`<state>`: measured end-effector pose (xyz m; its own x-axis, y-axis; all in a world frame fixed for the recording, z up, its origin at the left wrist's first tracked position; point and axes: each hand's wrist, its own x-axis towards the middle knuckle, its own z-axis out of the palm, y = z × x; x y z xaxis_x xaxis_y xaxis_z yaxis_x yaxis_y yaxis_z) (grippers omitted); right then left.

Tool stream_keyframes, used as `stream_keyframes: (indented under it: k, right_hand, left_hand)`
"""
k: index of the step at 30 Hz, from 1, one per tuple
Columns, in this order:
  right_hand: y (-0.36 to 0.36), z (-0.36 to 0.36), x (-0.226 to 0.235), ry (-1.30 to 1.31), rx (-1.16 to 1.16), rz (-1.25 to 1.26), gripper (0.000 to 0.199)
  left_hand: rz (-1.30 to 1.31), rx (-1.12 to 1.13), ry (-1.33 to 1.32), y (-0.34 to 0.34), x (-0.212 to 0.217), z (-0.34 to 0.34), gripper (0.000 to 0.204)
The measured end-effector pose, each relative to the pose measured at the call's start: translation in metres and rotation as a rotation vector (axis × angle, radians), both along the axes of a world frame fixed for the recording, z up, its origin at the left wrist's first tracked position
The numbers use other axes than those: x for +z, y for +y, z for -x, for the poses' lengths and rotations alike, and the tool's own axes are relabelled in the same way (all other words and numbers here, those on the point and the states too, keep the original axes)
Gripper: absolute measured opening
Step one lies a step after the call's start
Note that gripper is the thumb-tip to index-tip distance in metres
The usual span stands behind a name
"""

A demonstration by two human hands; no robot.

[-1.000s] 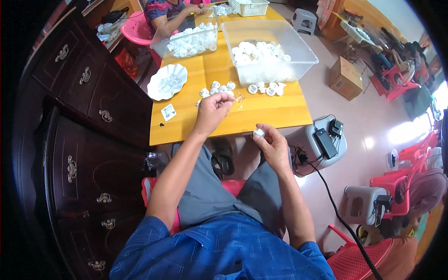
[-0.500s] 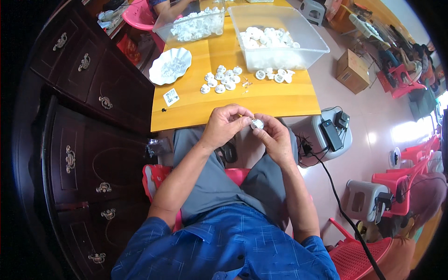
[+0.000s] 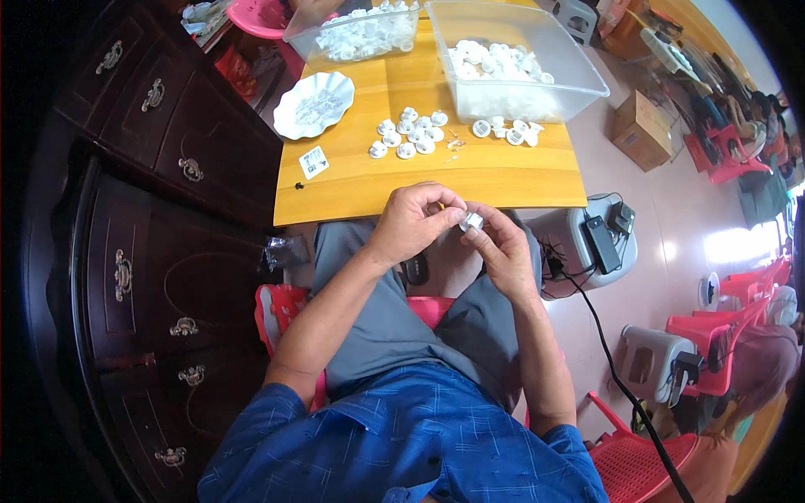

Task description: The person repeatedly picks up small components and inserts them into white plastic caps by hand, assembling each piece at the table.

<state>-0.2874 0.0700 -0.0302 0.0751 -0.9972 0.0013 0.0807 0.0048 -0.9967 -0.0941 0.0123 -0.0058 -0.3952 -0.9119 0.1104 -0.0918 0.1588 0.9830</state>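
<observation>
Between my hands, just off the table's front edge, is a small round white plastic part [image 3: 471,221]. My right hand [image 3: 501,251] pinches it between thumb and fingers. My left hand [image 3: 417,220] has thumb and forefinger pinched together at the part's left side; whatever they hold is too small to make out. Beyond my hands, a cluster of white plastic parts [image 3: 407,134] stands on the wooden table [image 3: 352,194]. Tiny loose pieces [image 3: 454,145] lie to its right, then a smaller group of white parts [image 3: 511,132].
A scalloped white dish [image 3: 289,117] holds small clear pieces. Two clear bins [image 3: 579,84] [image 3: 314,38] of white parts stand farther back. A printed card [image 3: 314,163] and a small black piece [image 3: 299,185] lie left. Dark drawers [image 3: 201,277] flank me; a grey stool [image 3: 616,260] bears black adapters.
The white part has turned a little in my fingers, and both hands stay close together around it. The view has shifted slightly, moving the table's things up and to the right.
</observation>
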Motion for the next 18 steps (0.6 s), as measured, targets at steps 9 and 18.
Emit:
stream_keyframes:
  k: [9, 18]
  right_hand:
    - [-0.001, 0.0024, -0.002, 0.06, 0.017, 0.025, 0.039]
    - [-0.0012, 0.0017, 0.0011, 0.042, 0.01, 0.009, 0.039]
  left_hand:
    - [0.004, 0.003, -0.059, 0.0001, 0.0045, 0.0004, 0.009]
    - [0.051, 0.024, -0.066, -0.0011, 0.006, 0.0018, 0.008]
